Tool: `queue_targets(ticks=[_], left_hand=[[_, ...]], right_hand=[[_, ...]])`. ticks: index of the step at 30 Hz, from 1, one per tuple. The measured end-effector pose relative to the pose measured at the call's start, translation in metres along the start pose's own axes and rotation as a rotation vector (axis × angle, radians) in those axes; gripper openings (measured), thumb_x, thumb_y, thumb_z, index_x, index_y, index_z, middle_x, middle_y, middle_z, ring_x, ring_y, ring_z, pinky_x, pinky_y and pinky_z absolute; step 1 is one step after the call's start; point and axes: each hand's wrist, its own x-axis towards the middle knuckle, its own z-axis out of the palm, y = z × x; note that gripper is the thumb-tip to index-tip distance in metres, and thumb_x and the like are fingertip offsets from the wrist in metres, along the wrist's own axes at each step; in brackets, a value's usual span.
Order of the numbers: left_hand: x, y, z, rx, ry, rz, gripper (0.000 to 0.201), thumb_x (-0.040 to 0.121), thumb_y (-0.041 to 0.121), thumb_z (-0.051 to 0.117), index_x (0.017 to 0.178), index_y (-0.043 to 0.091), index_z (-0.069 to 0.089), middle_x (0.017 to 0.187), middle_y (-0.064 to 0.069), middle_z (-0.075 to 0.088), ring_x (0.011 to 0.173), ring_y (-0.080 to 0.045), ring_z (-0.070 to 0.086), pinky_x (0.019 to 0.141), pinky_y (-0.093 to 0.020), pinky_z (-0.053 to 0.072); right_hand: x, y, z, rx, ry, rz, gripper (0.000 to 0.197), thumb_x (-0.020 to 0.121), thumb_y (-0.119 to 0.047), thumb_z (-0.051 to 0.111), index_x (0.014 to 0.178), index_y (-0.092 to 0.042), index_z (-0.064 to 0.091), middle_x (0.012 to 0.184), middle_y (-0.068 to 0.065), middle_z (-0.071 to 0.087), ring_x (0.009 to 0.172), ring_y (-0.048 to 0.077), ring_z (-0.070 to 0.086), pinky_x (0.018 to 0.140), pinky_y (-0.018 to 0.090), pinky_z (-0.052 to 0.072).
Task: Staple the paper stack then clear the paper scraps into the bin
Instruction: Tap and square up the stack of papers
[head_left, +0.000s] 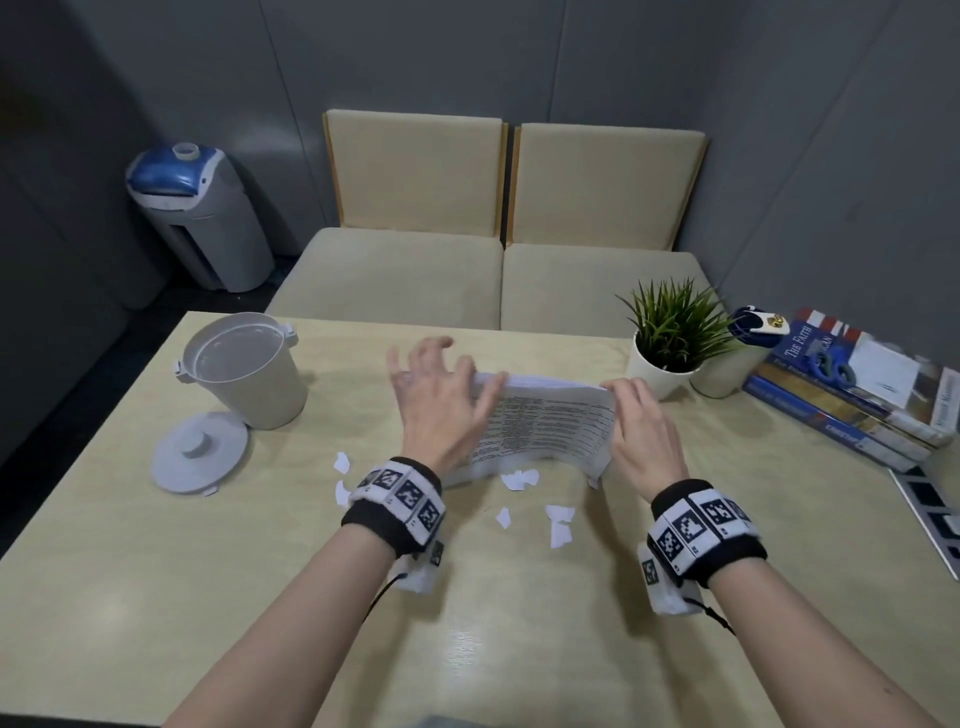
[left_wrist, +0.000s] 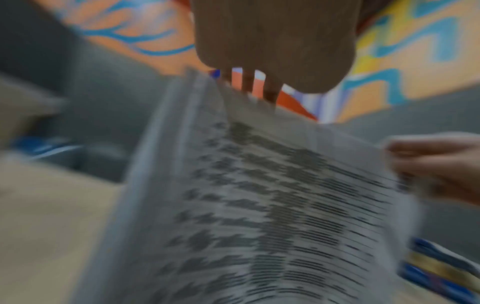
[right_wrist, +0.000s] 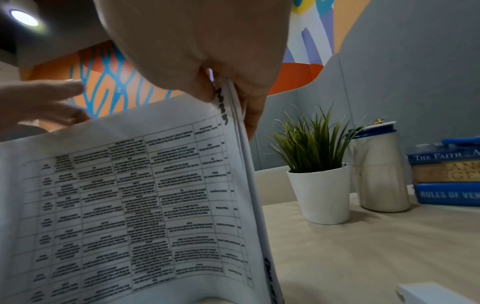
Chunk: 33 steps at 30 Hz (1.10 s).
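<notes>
The paper stack (head_left: 545, 421), printed with a table, stands tilted on its lower edge at the middle of the table (head_left: 260, 597). My right hand (head_left: 626, 395) pinches its upper right corner, thumb in front and fingers behind (right_wrist: 249, 115). My left hand (head_left: 457, 371) is at the upper left corner with fingers spread and straight, the thumb against the front sheet. The left wrist view is blurred: the stack (left_wrist: 259, 205) fills it below the left hand (left_wrist: 272, 51). Several white paper scraps (head_left: 558, 522) lie on the table near my wrists. The open white bin (head_left: 249, 374) stands at far left.
The bin's lid (head_left: 200, 452) lies on the table in front of it. A potted plant (head_left: 670, 338), a white cup (head_left: 727, 371) and stacked books (head_left: 857, 395) with blue scissors on top sit at right. A small white boxy object (right_wrist: 436, 292) lies near the stack. A bench runs behind the table.
</notes>
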Motion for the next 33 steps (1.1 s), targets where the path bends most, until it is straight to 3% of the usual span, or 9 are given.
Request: queue_targets(ticks=[2, 4, 9, 14, 19, 22, 26, 29, 33], left_hand=[[0.004, 0.032, -0.002, 0.125, -0.156, 0.244, 0.049, 0.089, 0.057, 0.033, 0.098, 0.016, 0.058, 0.117, -0.009, 0.055, 0.119, -0.027, 0.050, 0.115, -0.055, 0.001], [0.007, 0.065, 0.002, 0.188, -0.306, 0.389, 0.031, 0.091, 0.034, 0.040, 0.112, 0.012, 0.048, 0.111, -0.010, 0.059, 0.107, -0.029, 0.058, 0.113, -0.053, 0.023], [0.019, 0.092, -0.002, 0.235, -0.389, 0.389, 0.032, 0.089, 0.001, 0.042, 0.120, 0.008, 0.040, 0.109, -0.012, 0.062, 0.095, -0.031, 0.061, 0.085, -0.041, 0.041], [0.056, 0.049, -0.058, -0.193, -0.283, 0.172, 0.025, 0.091, 0.011, 0.051, 0.116, 0.013, 0.044, 0.093, -0.002, 0.062, 0.076, -0.024, 0.056, 0.081, -0.039, 0.049], [0.062, -0.010, -0.072, -1.003, -0.424, -0.238, 0.046, 0.092, 0.007, 0.054, 0.136, 0.015, 0.042, 0.118, -0.002, 0.064, 0.090, -0.011, 0.066, 0.067, -0.024, 0.056], [0.042, -0.025, -0.052, -1.004, -0.246, -0.396, 0.039, 0.094, 0.008, 0.051, 0.132, 0.016, 0.044, 0.119, -0.004, 0.062, 0.102, -0.019, 0.064, 0.081, -0.032, 0.055], [0.010, -0.017, -0.034, -0.969, 0.028, -0.472, 0.044, 0.098, 0.016, 0.046, 0.140, 0.012, 0.034, 0.130, -0.002, 0.056, 0.119, -0.018, 0.055, 0.107, -0.038, 0.043], [-0.005, -0.008, -0.028, -1.008, 0.154, -0.479, 0.038, 0.100, 0.015, 0.042, 0.136, 0.007, 0.034, 0.115, 0.012, 0.055, 0.101, -0.005, 0.053, 0.087, -0.013, 0.043], [-0.022, -0.018, -0.006, -1.002, 0.151, -0.483, 0.012, 0.095, 0.008, 0.047, 0.104, 0.013, 0.039, 0.088, 0.011, 0.059, 0.079, -0.006, 0.059, 0.074, -0.036, 0.050]], right_hand=[[0.000, -0.001, -0.002, -0.001, -0.015, 0.013, 0.027, 0.089, 0.001, 0.043, 0.113, -0.008, 0.053, 0.106, 0.010, 0.052, 0.091, 0.029, 0.058, 0.073, 0.043, 0.050], [-0.001, -0.003, -0.002, -0.006, -0.013, 0.014, 0.027, 0.089, 0.001, 0.042, 0.113, -0.008, 0.053, 0.105, 0.011, 0.049, 0.089, 0.031, 0.057, 0.070, 0.042, 0.049], [-0.008, 0.003, -0.003, 0.256, 0.118, 0.223, 0.051, 0.092, -0.011, 0.049, 0.141, -0.018, 0.034, 0.138, 0.012, 0.036, 0.120, 0.025, 0.048, 0.097, 0.040, 0.043], [-0.017, 0.010, 0.000, 0.862, 0.025, 0.680, 0.093, 0.080, -0.022, 0.074, 0.150, -0.026, 0.012, 0.152, 0.011, 0.023, 0.137, 0.027, 0.033, 0.110, 0.046, 0.033], [0.020, -0.016, -0.012, 1.247, -0.356, 0.558, 0.078, 0.075, -0.029, 0.076, 0.142, -0.015, 0.038, 0.142, 0.004, 0.051, 0.132, 0.025, 0.046, 0.110, 0.044, 0.035], [0.037, -0.046, -0.019, 1.308, -0.392, 0.470, 0.037, 0.086, -0.007, 0.061, 0.123, -0.009, 0.056, 0.123, 0.013, 0.065, 0.112, 0.032, 0.061, 0.097, 0.045, 0.048], [0.043, -0.070, -0.006, 1.269, -0.186, 0.470, 0.023, 0.089, 0.002, 0.056, 0.109, -0.009, 0.061, 0.111, 0.014, 0.067, 0.105, 0.032, 0.063, 0.095, 0.046, 0.049], [0.040, -0.080, 0.008, 1.217, -0.128, 0.414, 0.019, 0.087, 0.001, 0.059, 0.100, -0.012, 0.065, 0.101, 0.007, 0.070, 0.099, 0.027, 0.065, 0.092, 0.040, 0.052], [0.032, -0.078, 0.023, 1.147, -0.171, 0.392, 0.029, 0.082, 0.005, 0.063, 0.098, -0.020, 0.064, 0.100, 0.006, 0.069, 0.095, 0.023, 0.064, 0.092, 0.041, 0.052]])
